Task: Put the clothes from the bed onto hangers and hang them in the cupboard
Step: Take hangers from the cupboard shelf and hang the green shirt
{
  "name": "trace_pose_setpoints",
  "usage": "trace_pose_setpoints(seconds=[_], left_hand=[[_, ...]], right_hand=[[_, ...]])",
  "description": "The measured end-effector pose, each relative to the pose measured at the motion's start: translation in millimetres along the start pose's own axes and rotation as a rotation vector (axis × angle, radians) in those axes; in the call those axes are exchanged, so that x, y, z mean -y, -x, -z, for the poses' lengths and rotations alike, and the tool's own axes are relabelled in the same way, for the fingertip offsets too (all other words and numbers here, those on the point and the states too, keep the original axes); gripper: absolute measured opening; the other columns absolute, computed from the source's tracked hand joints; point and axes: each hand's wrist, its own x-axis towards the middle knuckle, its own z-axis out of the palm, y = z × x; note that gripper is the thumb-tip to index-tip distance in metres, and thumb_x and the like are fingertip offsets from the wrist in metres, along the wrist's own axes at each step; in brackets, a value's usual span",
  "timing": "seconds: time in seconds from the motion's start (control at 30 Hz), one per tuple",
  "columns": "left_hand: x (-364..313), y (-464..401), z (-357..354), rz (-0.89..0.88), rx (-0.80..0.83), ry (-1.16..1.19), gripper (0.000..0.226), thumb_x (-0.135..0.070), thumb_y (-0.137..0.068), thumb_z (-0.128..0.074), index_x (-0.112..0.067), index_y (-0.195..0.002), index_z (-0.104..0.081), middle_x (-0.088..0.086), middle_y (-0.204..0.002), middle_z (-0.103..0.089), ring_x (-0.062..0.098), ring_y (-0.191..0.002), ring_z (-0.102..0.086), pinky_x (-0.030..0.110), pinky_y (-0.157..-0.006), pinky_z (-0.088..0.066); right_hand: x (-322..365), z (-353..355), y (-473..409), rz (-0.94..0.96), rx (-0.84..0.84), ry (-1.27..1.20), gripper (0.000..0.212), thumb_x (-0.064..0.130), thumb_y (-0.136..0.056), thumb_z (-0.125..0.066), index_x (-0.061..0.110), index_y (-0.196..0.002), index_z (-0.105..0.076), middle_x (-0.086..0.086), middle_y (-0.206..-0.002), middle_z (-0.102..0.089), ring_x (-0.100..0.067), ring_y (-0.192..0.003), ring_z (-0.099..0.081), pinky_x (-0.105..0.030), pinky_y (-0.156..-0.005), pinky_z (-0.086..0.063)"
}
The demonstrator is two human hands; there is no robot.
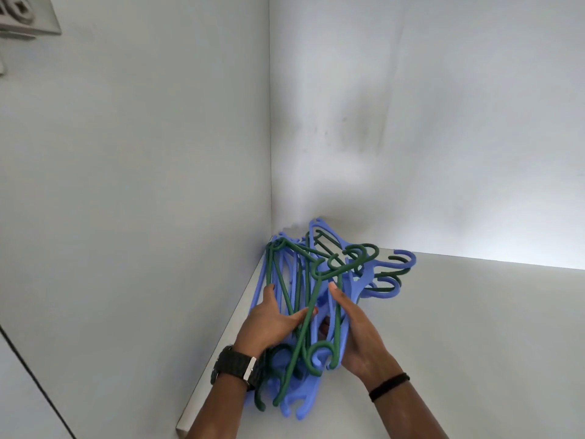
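A heap of hangers [304,299] lies on the shelf [459,327], pushed into the back left corner where the side wall [142,185] meets the back wall [443,137]. The left hand [269,321] holds the heap's left side, the right hand [354,327] its right side. Several hooks stick out to the right, and others point toward the shelf's front edge.

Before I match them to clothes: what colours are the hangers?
Blue and dark green hangers, seen in the head view.
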Motion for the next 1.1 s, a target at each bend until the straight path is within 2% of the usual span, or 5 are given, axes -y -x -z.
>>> trace_pose_setpoints(seconds=[0.17,0.33,0.57,0.93,1.1], left_hand=[[1,9,-18,-0.044,0.049,0.057,0.100,-0.067,-0.077,-0.057,-0.021,-0.151,-0.008,0.006,-0.156,-0.023,0.023,-0.140,-0.030,0.035,-0.110,-0.030],[4,5,-29,-0.020,-0.171,-0.243,0.102,-0.078,-0.077,-0.042,-0.019,-0.151,-0.004,0.008,-0.154,-0.022,0.030,-0.141,-0.023,0.048,-0.115,-0.018],[4,-1,-26,0.046,-0.104,-0.155,0.097,-0.074,-0.073,-0.055,-0.014,-0.143,-0.024,0.015,-0.134,-0.047,0.034,-0.125,-0.042,0.040,-0.100,-0.040],[2,12,-37,-0.006,-0.059,0.466,0.071,-0.027,-0.085,-0.068,-0.028,-0.144,-0.028,0.004,-0.151,-0.031,0.023,-0.134,-0.036,0.027,-0.095,-0.034],[-2,22,-40,0.150,-0.002,0.855,0.091,-0.025,-0.070,-0.081,-0.038,-0.139,-0.023,0.014,-0.136,-0.047,0.035,-0.117,-0.053,0.052,-0.098,-0.045]], right_hand=[[8,19,17,-0.053,-0.149,0.077,0.059,0.027,-0.075,-0.079,0.002,-0.125,-0.059,-0.031,-0.113,-0.062,-0.045,-0.100,-0.063,-0.056,-0.088,-0.051],[11,26,26,-0.051,-0.188,0.054,0.047,0.023,-0.081,-0.071,0.003,-0.123,-0.062,-0.030,-0.114,-0.063,-0.044,-0.105,-0.063,-0.057,-0.094,-0.049],[13,10,26,-0.008,-0.258,0.103,0.059,0.020,-0.071,-0.081,0.001,-0.122,-0.058,-0.029,-0.107,-0.067,-0.043,-0.095,-0.067,-0.057,-0.082,-0.054],[4,17,35,0.021,-0.342,0.106,0.065,0.005,-0.073,-0.076,0.004,-0.130,-0.045,-0.030,-0.108,-0.065,-0.045,-0.089,-0.067,-0.051,-0.069,-0.056],[7,25,53,0.015,-0.270,0.090,0.065,0.011,-0.068,-0.079,-0.005,-0.125,-0.052,-0.041,-0.118,-0.053,-0.056,-0.102,-0.057,-0.063,-0.081,-0.052]])
